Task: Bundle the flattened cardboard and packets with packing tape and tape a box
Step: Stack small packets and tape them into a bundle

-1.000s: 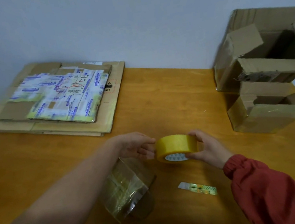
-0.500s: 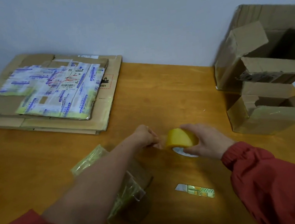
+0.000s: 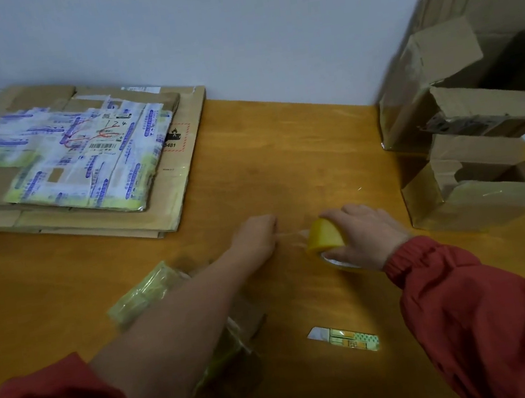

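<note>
My right hand grips a yellow roll of packing tape just above the wooden table. My left hand pinches the free end of the clear tape, a short strip stretched between hand and roll. A stack of flattened cardboard lies at the back left, with printed white and blue packets on top. Two open brown boxes stand at the right: a large one behind and a smaller one in front.
A crumpled clear plastic wrapper lies under my left forearm. A small utility knife with a green patterned handle rests on the table near the front edge. A grey wall runs behind the table.
The roll has turned from upright to tilted under my right hand. My left hand has drawn away to the left, pulling out a short strip of tape. The view has shifted.
</note>
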